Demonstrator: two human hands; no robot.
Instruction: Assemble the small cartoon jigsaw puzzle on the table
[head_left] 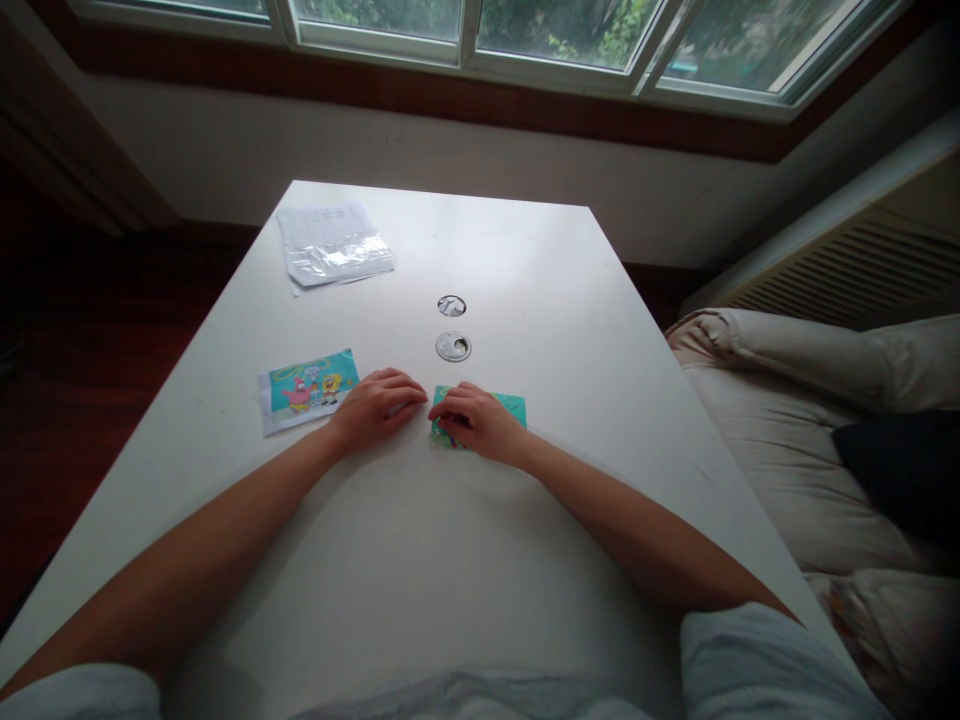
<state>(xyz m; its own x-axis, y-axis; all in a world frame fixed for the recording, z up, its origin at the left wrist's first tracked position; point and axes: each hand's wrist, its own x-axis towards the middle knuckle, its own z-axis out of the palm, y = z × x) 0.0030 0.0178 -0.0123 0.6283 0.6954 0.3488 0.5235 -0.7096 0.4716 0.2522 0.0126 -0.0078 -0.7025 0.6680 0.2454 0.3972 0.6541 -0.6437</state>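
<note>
On the white table (420, 540), my left hand (379, 408) rests palm down with its fingers stretched loosely to the right, holding nothing that I can see. Beside its wrist lies a blue-green cartoon picture sheet (315, 385) with a pink figure and a yellow one, its left and lower edges white. My right hand (480, 420) is over a green picture card (514, 408) and covers most of it. Its fingers are bent together at the card's left edge, pinching there. The exact grip is too small to make out.
Papers in a shiny clear plastic sleeve (334, 248) lie at the far left of the table. Two round inserts, a far one (451, 306) and a near one (454, 346), sit in the tabletop. A beige sofa (757, 420) stands to the right, and windows (555, 35) line the back.
</note>
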